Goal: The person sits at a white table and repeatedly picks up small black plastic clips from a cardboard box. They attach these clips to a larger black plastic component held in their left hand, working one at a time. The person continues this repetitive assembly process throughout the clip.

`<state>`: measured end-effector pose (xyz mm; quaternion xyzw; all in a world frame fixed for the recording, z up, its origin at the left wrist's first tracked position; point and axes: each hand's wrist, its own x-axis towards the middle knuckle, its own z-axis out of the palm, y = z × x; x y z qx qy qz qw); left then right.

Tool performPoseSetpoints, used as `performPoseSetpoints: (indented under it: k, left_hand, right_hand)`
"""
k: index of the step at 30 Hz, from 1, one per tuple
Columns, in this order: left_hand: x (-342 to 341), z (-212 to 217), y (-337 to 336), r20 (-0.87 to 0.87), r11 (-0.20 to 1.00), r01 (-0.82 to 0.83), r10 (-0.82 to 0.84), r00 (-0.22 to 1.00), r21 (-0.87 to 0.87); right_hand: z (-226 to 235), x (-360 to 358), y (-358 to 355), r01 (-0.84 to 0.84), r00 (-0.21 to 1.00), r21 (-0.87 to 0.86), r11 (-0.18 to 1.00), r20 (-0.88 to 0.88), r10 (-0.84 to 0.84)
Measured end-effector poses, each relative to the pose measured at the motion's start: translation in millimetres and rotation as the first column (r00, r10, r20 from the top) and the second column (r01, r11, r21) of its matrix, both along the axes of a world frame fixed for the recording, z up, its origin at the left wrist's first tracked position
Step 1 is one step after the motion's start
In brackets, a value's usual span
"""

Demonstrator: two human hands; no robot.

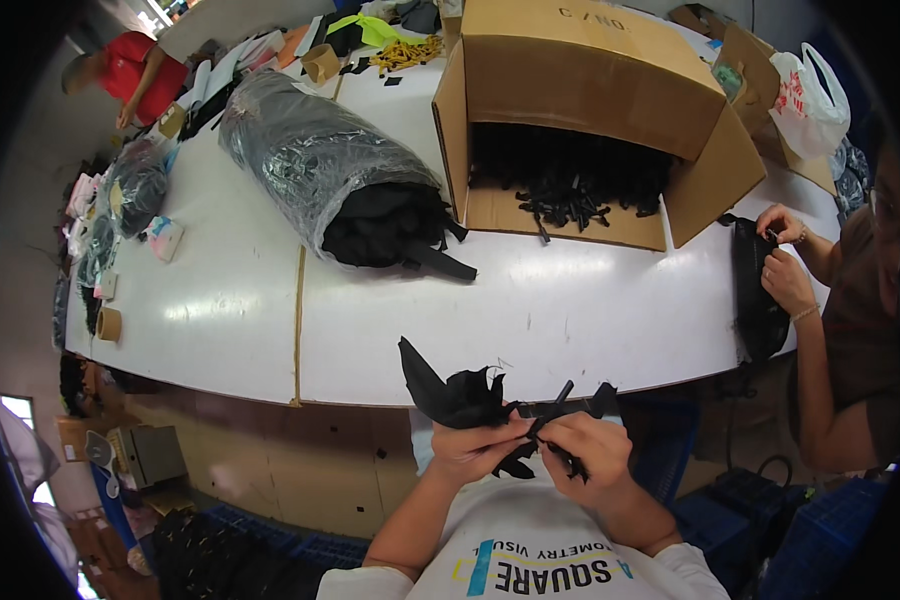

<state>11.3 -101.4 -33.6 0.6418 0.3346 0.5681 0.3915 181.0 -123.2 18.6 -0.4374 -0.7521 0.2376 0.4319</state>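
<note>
Left hand (470,450) closed on black fabric (445,397), right hand (595,445) just beside it pinching black strip (554,406), carton (595,80) beyond both

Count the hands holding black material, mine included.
4: your left hand and right hand grip black fabric by the table; the upper hand and lower hand of a co-worker hold a black piece. Any grip by the red-shirted person is unclear.
</note>
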Motion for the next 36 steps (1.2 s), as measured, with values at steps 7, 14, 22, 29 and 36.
performPoseSetpoints:
  k: [7, 14, 22, 29, 36]
  left_hand:
    - [2.7, -2.8, -2.9, 0.125, 0.996, 0.044, -0.034, 0.992, -0.073]
    - [1.1, 1.2, -1.9, 0.093, 0.997, 0.048, -0.043, 0.995, -0.053]
    - [-5.5, 3.3, 2.0, -0.013, 0.989, 0.139, -0.14, 0.99, -0.047]
    - [-6.6, 6.1, 0.4, -0.074, 0.993, 0.104, -0.108, 0.991, -0.046]
    - [-4.2, 7.5, -5.7, -0.088, 0.993, 0.115, -0.118, 0.989, -0.039]
  right_hand:
    - [-9.0, -2.5, 1.2, 0.022, 0.994, 0.016, 1.0, -0.107, -0.02]
    - [-11.0, -2.6, 3.9, 0.015, 0.991, 0.096, 0.995, -0.132, -0.002]
    - [-13.5, -0.2, 5.7, -0.04, 0.99, 0.17, 0.985, -0.124, 0.062]
    - [-6.9, -2.1, 4.6, -0.019, 0.993, 0.132, 0.991, -0.113, 0.034]
    - [-9.3, -3.7, 5.5, -0.073, 0.987, 0.155, 0.985, -0.131, 0.094]
